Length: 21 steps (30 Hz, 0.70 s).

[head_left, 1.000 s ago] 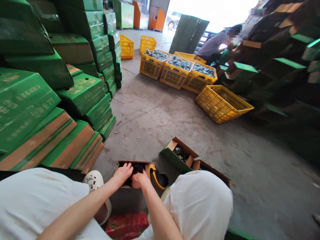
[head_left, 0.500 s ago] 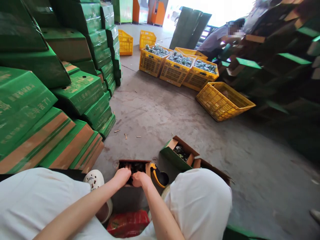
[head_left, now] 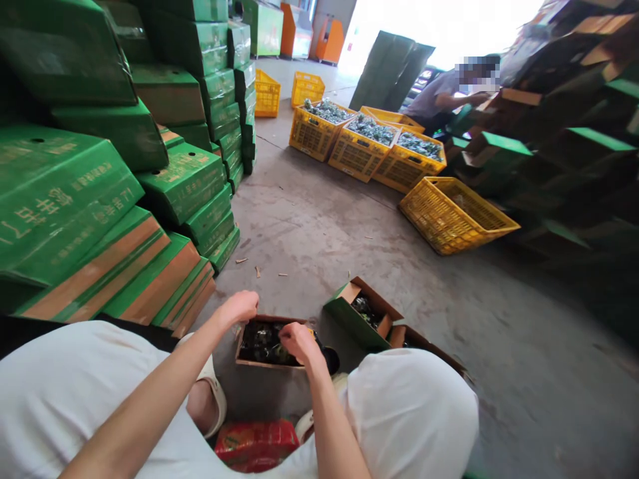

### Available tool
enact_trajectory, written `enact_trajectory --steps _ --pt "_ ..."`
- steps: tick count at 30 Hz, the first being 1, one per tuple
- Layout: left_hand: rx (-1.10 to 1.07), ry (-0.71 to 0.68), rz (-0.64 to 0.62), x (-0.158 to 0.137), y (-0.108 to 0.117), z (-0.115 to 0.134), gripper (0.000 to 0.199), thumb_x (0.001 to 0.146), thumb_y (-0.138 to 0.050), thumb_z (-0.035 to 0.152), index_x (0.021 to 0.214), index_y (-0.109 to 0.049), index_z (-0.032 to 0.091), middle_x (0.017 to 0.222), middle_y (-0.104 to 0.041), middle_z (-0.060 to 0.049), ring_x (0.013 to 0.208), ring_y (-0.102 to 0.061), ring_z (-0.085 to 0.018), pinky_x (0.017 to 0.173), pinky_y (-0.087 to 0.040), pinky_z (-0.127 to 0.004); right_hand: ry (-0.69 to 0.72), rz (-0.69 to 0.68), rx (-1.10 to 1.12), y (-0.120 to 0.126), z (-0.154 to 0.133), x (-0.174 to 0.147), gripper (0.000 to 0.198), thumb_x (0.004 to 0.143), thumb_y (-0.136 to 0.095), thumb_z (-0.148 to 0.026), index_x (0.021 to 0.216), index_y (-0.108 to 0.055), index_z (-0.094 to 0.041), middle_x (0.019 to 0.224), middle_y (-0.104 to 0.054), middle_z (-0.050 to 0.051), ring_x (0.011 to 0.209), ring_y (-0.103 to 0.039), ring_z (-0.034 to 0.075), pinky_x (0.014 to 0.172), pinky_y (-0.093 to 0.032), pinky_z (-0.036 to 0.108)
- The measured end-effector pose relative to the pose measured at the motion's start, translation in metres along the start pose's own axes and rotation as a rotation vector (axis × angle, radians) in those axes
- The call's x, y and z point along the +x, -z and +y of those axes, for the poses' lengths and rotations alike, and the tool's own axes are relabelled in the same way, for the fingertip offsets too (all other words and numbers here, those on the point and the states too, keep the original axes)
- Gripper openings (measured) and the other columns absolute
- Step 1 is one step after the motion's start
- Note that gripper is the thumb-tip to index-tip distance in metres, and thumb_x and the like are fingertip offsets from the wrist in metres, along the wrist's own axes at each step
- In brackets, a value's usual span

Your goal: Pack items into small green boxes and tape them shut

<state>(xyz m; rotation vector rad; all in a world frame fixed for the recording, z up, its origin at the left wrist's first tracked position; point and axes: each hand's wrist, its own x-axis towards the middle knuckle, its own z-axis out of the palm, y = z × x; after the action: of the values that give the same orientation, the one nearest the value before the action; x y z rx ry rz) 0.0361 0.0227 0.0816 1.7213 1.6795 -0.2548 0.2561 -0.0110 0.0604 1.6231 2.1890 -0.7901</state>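
Observation:
A small open carton stands on the floor between my knees, holding dark, glossy, plastic-wrapped contents. My left hand is raised just above its far left corner, fingers closed together; whatever they hold is too small to make out. Over the carton's right part is my right hand, its fingers curled in a pinch at the contents, partly hiding them. Right beside the carton lies a yellow and black tool, mostly covered by my right hand and wrist.
Two more open green cartons lie to the right. Stacks of green boxes rise on the left. Yellow crates with wrapped goods stand ahead, near a tilted yellow crate and a seated person. A red package sits below me.
Both hands have come up out of the carton: the left up and to the left, the right slightly up and right. More of the dark contents shows. The view has shifted a little.

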Motion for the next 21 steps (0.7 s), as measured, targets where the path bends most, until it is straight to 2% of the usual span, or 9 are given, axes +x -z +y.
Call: enact_trajectory --steps 2,4,6,8,10,12,14,18,21 --pt "-0.067 0.046 0.036 -0.003 0.011 -0.008 0.029 0.085 -0.053 0.011 0.101 -0.076 0.018 0.086 -0.08 -0.008 0.088 -0.077 -0.018 0.082 -0.056 -0.024 0.089 -0.022 0.01 -0.018 -0.02 0.007 0.044 0.091 -0.066 -0.025 0.134 -0.07 -0.031 0.128 -0.074 0.004 0.116 -0.068 0.021 0.096 -0.048 0.022" --pt "-0.129 0.09 0.067 -0.011 0.002 -0.011 0.035 0.091 -0.045 0.012 0.113 -0.072 0.018 0.086 -0.08 -0.006 0.086 -0.077 -0.015 0.08 -0.055 -0.021 0.094 0.001 -0.023 -0.038 -0.037 0.013 0.061 0.088 -0.071 -0.027 0.148 -0.057 -0.032 0.141 -0.065 0.009 0.125 -0.062 0.026 0.099 -0.05 0.029" --pt "-0.199 0.142 0.141 -0.021 -0.022 -0.011 0.04 0.096 -0.039 0.014 0.122 -0.068 0.019 0.099 -0.081 -0.007 0.096 -0.076 -0.014 0.086 -0.054 -0.022 0.045 0.058 -0.074 -0.055 -0.045 0.017 0.063 0.09 -0.068 -0.026 0.151 -0.053 -0.033 0.144 -0.06 0.013 0.126 -0.061 0.029 0.095 -0.052 0.032" --pt "-0.278 0.209 0.289 -0.027 -0.052 -0.012 0.039 0.097 -0.044 0.019 0.13 -0.065 0.019 0.117 -0.078 -0.01 0.112 -0.072 -0.018 0.097 -0.052 -0.027 0.003 0.102 -0.103 -0.066 -0.047 0.019 0.056 0.094 -0.061 -0.021 0.148 -0.054 -0.033 0.14 -0.062 0.013 0.12 -0.063 0.027 0.092 -0.053 0.032" --pt "-0.302 0.245 0.356 -0.029 -0.078 -0.016 0.049 0.095 -0.055 0.025 0.143 -0.056 0.017 0.132 -0.072 -0.014 0.124 -0.066 -0.022 0.104 -0.049 -0.031 -0.005 0.107 -0.114 -0.071 -0.046 0.02 0.053 0.096 -0.055 -0.019 0.148 -0.053 -0.031 0.136 -0.064 0.014 0.115 -0.066 0.026 0.091 -0.052 0.032" --pt "-0.325 0.238 0.323 -0.027 -0.093 -0.021 0.06 0.093 -0.061 0.026 0.152 -0.048 0.018 0.139 -0.068 -0.014 0.13 -0.063 -0.023 0.107 -0.047 -0.032 -0.01 0.109 -0.117 -0.074 -0.043 0.021 0.052 0.097 -0.053 -0.02 0.149 -0.052 -0.03 0.136 -0.064 0.014 0.116 -0.066 0.026 0.092 -0.051 0.033" --pt "-0.367 0.221 0.266 -0.022 -0.099 -0.026 0.06 0.094 -0.06 0.021 0.153 -0.048 0.021 0.141 -0.067 -0.011 0.131 -0.062 -0.02 0.108 -0.046 -0.03 -0.012 0.101 -0.11 -0.075 -0.043 0.024 0.052 0.099 -0.05 -0.021 0.15 -0.05 -0.029 0.131 -0.068 0.013 0.118 -0.065 0.026 0.096 -0.049 0.034" --pt "-0.404 0.223 0.244 -0.016 -0.098 -0.029 0.056 0.093 -0.058 0.016 0.148 -0.054 0.023 0.142 -0.067 -0.007 0.132 -0.062 -0.018 0.109 -0.046 -0.027 -0.018 0.062 -0.086 -0.074 -0.046 0.026 0.053 0.099 -0.05 -0.019 0.151 -0.048 -0.028 0.116 -0.076 0.012 0.118 -0.067 0.025 0.101 -0.046 0.036" --pt "-0.406 0.226 0.262 -0.017 -0.098 -0.028 0.059 0.094 -0.058 0.019 0.152 -0.05 0.022 0.145 -0.065 -0.009 0.135 -0.06 -0.019 0.11 -0.046 -0.027 -0.048 0.054 -0.092 -0.072 -0.05 0.023 0.055 0.098 -0.054 -0.02 0.153 -0.047 -0.025 0.118 -0.075 0.015 0.113 -0.07 0.027 0.096 -0.05 0.035"
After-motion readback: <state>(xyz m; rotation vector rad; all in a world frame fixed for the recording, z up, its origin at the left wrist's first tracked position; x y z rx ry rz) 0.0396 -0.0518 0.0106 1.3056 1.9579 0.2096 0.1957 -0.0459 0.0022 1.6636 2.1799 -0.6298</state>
